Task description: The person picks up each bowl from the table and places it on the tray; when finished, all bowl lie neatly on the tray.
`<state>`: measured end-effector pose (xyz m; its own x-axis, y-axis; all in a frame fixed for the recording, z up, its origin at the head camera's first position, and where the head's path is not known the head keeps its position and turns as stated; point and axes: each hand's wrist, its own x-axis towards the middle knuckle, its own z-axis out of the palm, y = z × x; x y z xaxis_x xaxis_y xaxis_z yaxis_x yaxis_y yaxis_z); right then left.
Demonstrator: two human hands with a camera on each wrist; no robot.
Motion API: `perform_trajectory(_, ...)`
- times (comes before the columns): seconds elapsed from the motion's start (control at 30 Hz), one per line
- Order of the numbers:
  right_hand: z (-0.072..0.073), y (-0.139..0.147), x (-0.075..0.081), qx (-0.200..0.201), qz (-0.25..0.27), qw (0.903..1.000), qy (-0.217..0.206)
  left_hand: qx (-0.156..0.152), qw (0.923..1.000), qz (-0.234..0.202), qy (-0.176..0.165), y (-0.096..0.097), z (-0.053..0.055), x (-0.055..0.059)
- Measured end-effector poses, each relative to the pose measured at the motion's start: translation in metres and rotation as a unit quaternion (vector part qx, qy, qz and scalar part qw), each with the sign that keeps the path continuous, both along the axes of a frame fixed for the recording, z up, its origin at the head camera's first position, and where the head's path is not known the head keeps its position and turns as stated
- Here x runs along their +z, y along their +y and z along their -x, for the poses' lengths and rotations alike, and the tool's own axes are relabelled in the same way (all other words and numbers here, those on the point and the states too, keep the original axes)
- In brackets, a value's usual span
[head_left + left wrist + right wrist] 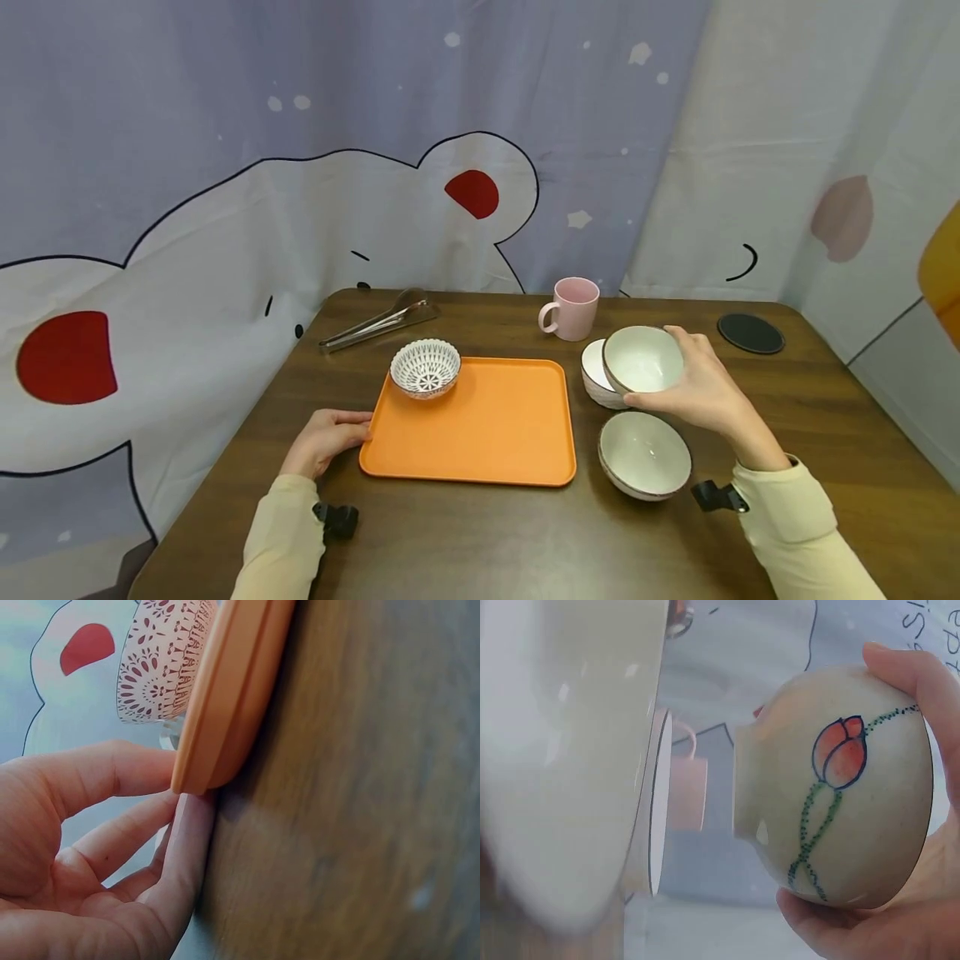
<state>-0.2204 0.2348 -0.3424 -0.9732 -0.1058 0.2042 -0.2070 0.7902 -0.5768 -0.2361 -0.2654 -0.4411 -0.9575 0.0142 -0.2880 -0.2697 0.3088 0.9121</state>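
Note:
My right hand point(701, 387) grips a small pale bowl point(643, 360) between thumb and fingers, above the other bowls. Its outside shows a painted red bud with green stems in the right wrist view. Partly hidden behind it is a white bowl point(597, 379) with a textured side. Nearer me stands a larger pale bowl point(645, 454) with a dark rim. At the left edge of an orange tray point(487, 425), my left hand point(327, 437) pinches the rim, fingertips above and below it. A patterned white bowl point(425, 367) sits on the tray's back left corner.
Metal tongs point(382, 323) lie at the back left of the wooden table point(450, 533). A pink mug point(574, 309) stands at the back, behind the bowls. Farther right lies a round black coaster point(751, 332). A printed curtain point(337, 217) hangs behind the table.

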Motion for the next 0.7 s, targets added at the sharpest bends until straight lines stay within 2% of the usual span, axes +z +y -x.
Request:
perform_trajectory(0.47,0.024,-0.052,-0.013,0.033,0.036,0.9982,-0.035,-0.001,1.0000,-0.006,0.003,-0.002,-0.002,0.001)
perform_trajectory(0.7,0.027,-0.070,-0.014,0.036,0.040,0.9973,-0.051,-0.006,0.9999,-0.011,0.001,-0.001,0.001,-0.001)
